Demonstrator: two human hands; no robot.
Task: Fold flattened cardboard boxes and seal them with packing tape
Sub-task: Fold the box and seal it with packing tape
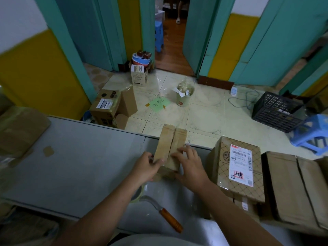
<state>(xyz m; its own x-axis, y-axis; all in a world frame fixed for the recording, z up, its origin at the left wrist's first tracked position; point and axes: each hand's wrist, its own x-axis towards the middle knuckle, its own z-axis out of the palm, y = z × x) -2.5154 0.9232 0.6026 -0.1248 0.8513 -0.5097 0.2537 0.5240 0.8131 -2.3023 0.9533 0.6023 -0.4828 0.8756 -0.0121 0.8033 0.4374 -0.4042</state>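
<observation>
A small brown cardboard box [170,146] stands on the grey table [79,162], its two top flaps folded down and meeting along a middle seam. My left hand [146,166] grips its left side, thumb on the left flap. My right hand [190,164] presses flat on the right flap and the box's right side. A roll of clear packing tape [138,195] lies on the table under my left forearm, partly hidden. Beside it rests a curved-blade cutter with an orange wooden handle [170,220].
A labelled patterned parcel [237,167] and stacked flat cardboard [291,189] sit at my right. More cardboard [19,132] lies at the table's left. Beyond the table edge, the tiled floor holds boxes, a bin [184,96], a black crate [276,110] and a blue stool [312,132].
</observation>
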